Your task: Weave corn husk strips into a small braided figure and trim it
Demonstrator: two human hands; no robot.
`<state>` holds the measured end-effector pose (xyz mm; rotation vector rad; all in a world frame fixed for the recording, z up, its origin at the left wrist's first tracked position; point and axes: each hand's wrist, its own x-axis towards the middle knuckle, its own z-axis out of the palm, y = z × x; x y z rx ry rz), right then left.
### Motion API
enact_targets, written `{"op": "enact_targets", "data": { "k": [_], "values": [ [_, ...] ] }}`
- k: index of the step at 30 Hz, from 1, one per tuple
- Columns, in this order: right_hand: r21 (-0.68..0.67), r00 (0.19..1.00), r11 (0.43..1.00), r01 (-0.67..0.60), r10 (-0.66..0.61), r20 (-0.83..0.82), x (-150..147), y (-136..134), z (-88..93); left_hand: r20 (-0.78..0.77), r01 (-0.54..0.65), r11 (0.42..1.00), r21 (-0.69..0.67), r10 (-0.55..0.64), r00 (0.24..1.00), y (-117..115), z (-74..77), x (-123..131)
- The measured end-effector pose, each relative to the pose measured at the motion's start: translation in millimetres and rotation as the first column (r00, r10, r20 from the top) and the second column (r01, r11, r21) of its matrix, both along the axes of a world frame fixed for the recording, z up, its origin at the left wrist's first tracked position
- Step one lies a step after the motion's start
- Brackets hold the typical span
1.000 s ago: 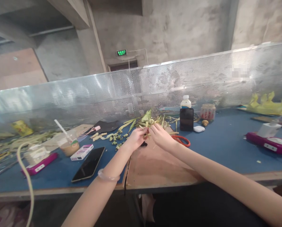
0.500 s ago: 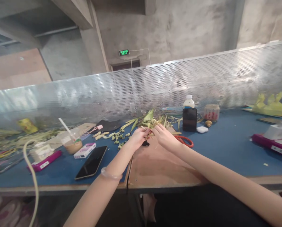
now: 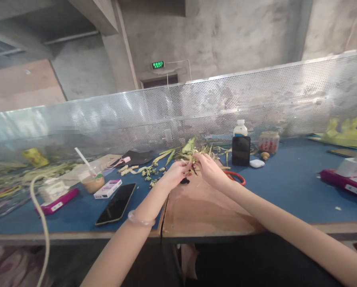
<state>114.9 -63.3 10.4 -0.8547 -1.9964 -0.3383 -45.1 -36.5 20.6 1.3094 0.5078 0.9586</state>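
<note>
Over the brown board (image 3: 208,211), my left hand (image 3: 177,173) and my right hand (image 3: 207,167) meet, each with fingers pinched. A thin dark strand (image 3: 195,169) shows between the fingertips, beside a pale green strip; both are too small to make out fully. My left hand's fingers are closed on something hidden by them. The fingertips of my right hand are at the dark strand. Below the left fingers a small black piece (image 3: 185,181) lies on the board. Behind the hands is a heap of green and straw-coloured leaf strips (image 3: 189,147), with small green-white clusters (image 3: 148,172) to the left.
On the left are a phone (image 3: 116,204), a small white-and-pink box (image 3: 108,189), a drink cup with straw (image 3: 92,183) and a purple power strip (image 3: 60,202). Red-handled scissors (image 3: 240,177), a black rectangular device (image 3: 241,151), a bottle (image 3: 240,127) and a jar (image 3: 269,142) stand rightward.
My right fingers have opened away slightly from the left ones and tilted up. The dark strand now shows between the hands. The rest lies as before.
</note>
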Motion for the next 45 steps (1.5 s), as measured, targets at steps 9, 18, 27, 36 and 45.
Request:
{"op": "enact_targets", "data": {
  "k": [9,18,27,36,45],
  "values": [
    [-0.032,1.0,0.999,-0.002,0.001,-0.029,-3,-9,5.8,0.032,0.061,0.997,-0.052,-0.059,0.998,-1,2.3,-2],
    [-0.032,0.998,0.998,-0.054,0.053,-0.042,2,-12,6.5,-0.004,0.173,0.977,-0.129,-0.175,0.985,-3,3.5,-9],
    [0.111,0.998,0.992,-0.059,0.059,0.003,6,-10,3.0,0.029,0.174,0.977,-0.126,-0.172,0.985,1,4.7,-12],
    [0.302,0.941,0.953,-0.011,-0.092,0.324,6,-15,6.8,0.033,0.102,0.965,-0.241,-0.097,0.995,-1,5.7,-11],
    [0.298,0.921,0.954,-0.027,-0.092,0.379,7,-14,7.9,-0.014,0.079,0.957,-0.279,-0.086,0.996,-2,4.4,-10]
  ]
}}
